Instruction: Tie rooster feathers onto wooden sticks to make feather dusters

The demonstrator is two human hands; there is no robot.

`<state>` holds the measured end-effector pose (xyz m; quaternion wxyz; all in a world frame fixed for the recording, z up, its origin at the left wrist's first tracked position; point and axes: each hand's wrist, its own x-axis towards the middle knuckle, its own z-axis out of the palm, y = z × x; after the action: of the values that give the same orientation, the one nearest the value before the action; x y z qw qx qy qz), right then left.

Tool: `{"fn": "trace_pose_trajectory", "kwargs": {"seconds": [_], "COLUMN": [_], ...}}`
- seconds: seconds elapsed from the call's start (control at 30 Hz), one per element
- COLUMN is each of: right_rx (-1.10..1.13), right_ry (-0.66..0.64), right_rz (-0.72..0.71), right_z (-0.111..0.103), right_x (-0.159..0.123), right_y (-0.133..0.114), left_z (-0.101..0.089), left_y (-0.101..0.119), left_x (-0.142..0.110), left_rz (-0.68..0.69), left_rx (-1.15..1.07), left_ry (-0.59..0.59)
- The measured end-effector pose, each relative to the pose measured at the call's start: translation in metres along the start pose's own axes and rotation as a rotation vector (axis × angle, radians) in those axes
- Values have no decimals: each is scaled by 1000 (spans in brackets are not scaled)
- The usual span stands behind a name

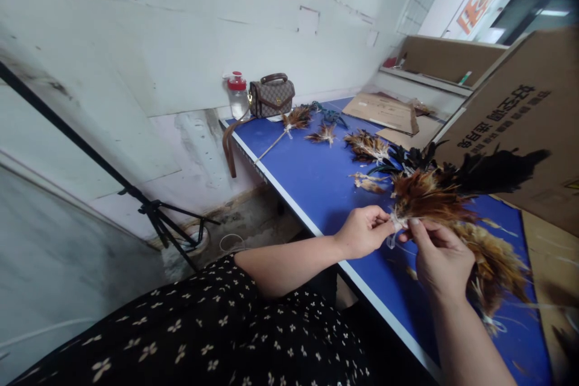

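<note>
Between my two hands, over the near right part of the blue table (pixel 296 172), is a bunch of brown feathers (pixel 427 193). My left hand (pixel 365 231) pinches its pale bound base from the left. From the right, my right hand (pixel 441 253) grips the same base between thumb and fingers. A clear piece of plastic (pixel 391 240) hangs beneath the base. Long black feathers (pixel 502 172) stick out behind the bunch; whether they belong to it I cannot tell. Golden-brown feathers (pixel 493 250) lie beside my right hand.
More feather bunches (pixel 366 146) lie farther back, with a feather bunch on a thin stick (pixel 271 148). A handbag (pixel 272 96) and a red-lidded bottle (pixel 237 96) stand by the wall. Cardboard (pixel 511 114) rises at the right. A black tripod (pixel 149 208) stands left.
</note>
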<state>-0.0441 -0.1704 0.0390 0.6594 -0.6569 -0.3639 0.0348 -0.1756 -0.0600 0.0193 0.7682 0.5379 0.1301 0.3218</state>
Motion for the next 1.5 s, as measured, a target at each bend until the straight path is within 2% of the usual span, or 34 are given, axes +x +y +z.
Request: {"fn": "trace_pose_trajectory", "kwargs": {"seconds": [0.33,0.63,0.8,0.93,1.03,1.17,1.33,1.4,1.5], "right_rx": [33,24,14,-20,-64,-131,-185,-279,-536], "right_ry": [-19,-49,-71,-64,-70,-45,-34,-52,-69], "right_rz": [48,35,-22,-109,-204,-351,-469,-564,-678], "right_z": [3,2,1,0,-1,2,8,5,-5], "right_x": [-1,0,-2,-4,-8,-13,-15,-14,-9], "right_y": [4,4,5,4,7,16,22,20,13], "left_z": [4,0,2,4,1,-9,-15,-13,-9], "left_y": [-18,-18,-15,-9,-1,14,23,22,17], "left_x": [5,2,3,0,-3,-3,-5,-7,-11], "left_rz": [126,124,133,123,47,-107,-220,-239,-243], "left_rx": [10,31,18,5,20,-110,-191,-185,-160], "left_ry": [39,-8,14,40,68,19,-36,-38,-44]}}
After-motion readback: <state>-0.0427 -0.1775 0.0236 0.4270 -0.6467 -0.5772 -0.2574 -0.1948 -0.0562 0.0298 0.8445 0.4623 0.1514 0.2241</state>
